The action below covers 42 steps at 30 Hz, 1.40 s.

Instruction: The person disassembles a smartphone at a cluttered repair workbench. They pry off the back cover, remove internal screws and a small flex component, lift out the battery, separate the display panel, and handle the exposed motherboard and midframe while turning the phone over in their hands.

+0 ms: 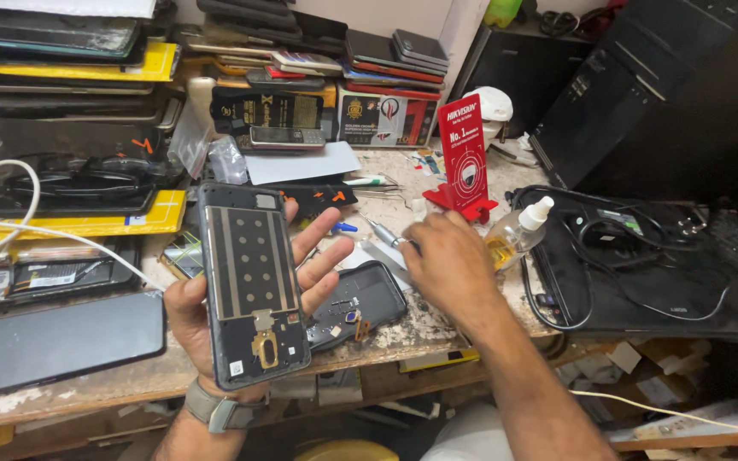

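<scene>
Head view: phone frame [252, 286] is stripped, back cover [360, 303] already off and lying on the tabletop [437, 320] just right of it; left hand [215, 299] holds the frame upright, fingers spread behind it, while right hand [446, 256] curls over a metal tool [383, 233] near the cover. Reassembly not started, by my judgement. Right fingertips are hidden, so grip on the tool cannot be confirmed; small frame parts are too fine to identify.
</scene>
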Available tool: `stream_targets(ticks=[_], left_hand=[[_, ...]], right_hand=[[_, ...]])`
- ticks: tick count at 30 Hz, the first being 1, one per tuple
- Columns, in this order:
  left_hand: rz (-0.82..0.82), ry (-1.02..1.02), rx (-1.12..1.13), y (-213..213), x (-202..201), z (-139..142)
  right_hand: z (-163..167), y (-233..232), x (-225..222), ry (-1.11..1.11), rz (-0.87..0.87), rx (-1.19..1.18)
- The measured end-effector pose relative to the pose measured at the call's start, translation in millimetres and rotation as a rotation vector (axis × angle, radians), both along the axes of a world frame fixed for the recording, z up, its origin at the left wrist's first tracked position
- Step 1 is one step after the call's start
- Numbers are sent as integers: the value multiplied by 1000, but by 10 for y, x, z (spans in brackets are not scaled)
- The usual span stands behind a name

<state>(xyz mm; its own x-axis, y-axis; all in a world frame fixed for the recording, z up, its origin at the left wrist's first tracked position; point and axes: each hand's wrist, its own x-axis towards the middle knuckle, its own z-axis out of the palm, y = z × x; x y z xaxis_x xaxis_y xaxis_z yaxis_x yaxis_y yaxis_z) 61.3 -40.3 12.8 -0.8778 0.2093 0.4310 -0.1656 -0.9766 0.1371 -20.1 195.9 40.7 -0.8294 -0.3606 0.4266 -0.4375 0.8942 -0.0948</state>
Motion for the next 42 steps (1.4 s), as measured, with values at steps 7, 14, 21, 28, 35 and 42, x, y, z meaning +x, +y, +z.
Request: stream_targets(ticks=[7, 14, 21, 28, 35, 42], left_hand=[[-5, 11, -48, 30, -4, 21], [9, -6, -37, 46, 0, 8], [82, -76, -140, 35, -63, 14], [86, -112, -179, 83, -114, 33], [48, -82, -202, 88, -113, 61], [53, -94, -214, 92, -97, 67]], right_hand=[[-221, -212, -426, -43, -60, 213], [-181, -223, -476, -104, -126, 13], [46, 0, -122, -215, 103, -846], [90, 23, 351, -302, 350, -1086], [221, -70, 853, -164, 557, -700], [314, -103, 904, -168, 555, -643]])
